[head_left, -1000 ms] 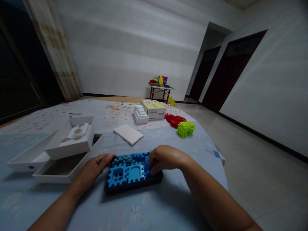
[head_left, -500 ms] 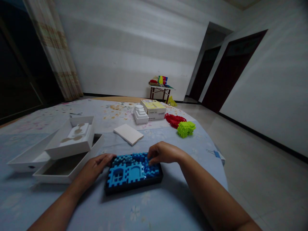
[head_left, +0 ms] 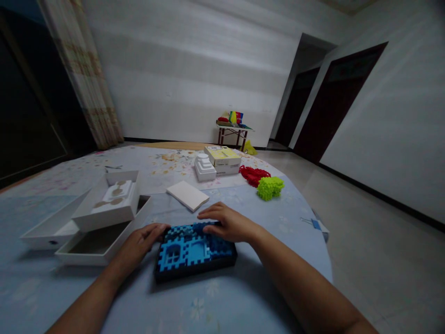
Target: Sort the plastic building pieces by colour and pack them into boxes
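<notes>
A shallow black box (head_left: pixel 196 270) lies on the table in front of me, filled with interlocking plastic pieces in shades of blue. A light blue window piece (head_left: pixel 173 254) is at its left, beside a light blue piece with an arched recess (head_left: pixel 197 251). My left hand (head_left: pixel 146 239) grips the box's far left corner, thumb and fingers at the rim. Over the far right part hovers my right hand (head_left: pixel 225 223), fingers stretched and apart, with nothing visible in them. It covers some of the dark blue pieces; whether its fingertips touch them I cannot tell.
White open boxes (head_left: pixel 104 253) are stacked at the left. Beyond the black box lie a white flat box (head_left: pixel 187 195), white stepped pieces (head_left: pixel 204 168) and a yellow-and-white box (head_left: pixel 224 160). Red netting (head_left: pixel 254 175) and a lime-green bumpy bundle (head_left: pixel 270 188) sit near the right edge.
My right hand has shifted left and slightly away from me, and its bent fingers have straightened over the pieces. My left hand stays at the box's corner.
</notes>
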`<state>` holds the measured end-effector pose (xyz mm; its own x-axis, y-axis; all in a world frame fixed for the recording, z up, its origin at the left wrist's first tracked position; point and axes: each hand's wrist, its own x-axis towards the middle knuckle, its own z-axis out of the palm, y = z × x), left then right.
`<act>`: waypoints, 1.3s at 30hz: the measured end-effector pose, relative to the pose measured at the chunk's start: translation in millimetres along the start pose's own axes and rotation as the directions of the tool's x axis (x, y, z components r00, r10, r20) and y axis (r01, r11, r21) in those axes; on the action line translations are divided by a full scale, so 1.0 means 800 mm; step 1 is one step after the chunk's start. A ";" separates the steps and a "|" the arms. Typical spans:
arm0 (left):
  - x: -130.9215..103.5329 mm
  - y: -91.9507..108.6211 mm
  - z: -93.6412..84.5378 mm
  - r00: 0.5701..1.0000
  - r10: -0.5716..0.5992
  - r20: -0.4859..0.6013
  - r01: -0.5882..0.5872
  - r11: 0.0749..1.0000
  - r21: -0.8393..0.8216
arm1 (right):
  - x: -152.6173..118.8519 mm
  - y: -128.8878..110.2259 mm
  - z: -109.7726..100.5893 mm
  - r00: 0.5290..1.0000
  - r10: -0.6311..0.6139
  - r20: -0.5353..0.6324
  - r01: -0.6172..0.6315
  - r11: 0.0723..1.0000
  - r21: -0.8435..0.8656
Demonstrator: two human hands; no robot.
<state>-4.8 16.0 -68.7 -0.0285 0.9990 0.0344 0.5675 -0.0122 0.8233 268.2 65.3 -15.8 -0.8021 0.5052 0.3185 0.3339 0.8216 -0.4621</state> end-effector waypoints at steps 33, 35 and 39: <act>-0.011 0.024 0.020 0.998 0.034 -0.050 -0.042 0.988 -0.150 | -0.023 0.007 -0.013 0.939 0.274 0.206 -0.311 0.934 0.176; -0.012 0.021 0.017 0.997 0.026 -0.076 -0.037 0.988 -0.147 | -0.029 0.002 -0.015 0.924 0.256 0.286 -0.297 0.948 0.111; -0.010 0.016 0.015 0.997 -0.016 -0.069 0.004 0.984 -0.175 | -0.032 -0.008 -0.005 0.908 0.252 0.336 -0.258 0.966 -0.026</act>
<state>12.7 8.1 -65.5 -0.0945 0.9937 0.0600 0.4142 -0.0155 0.9101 288.4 48.3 -17.4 -0.8100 0.5769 -0.1052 0.5428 0.6697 -0.5068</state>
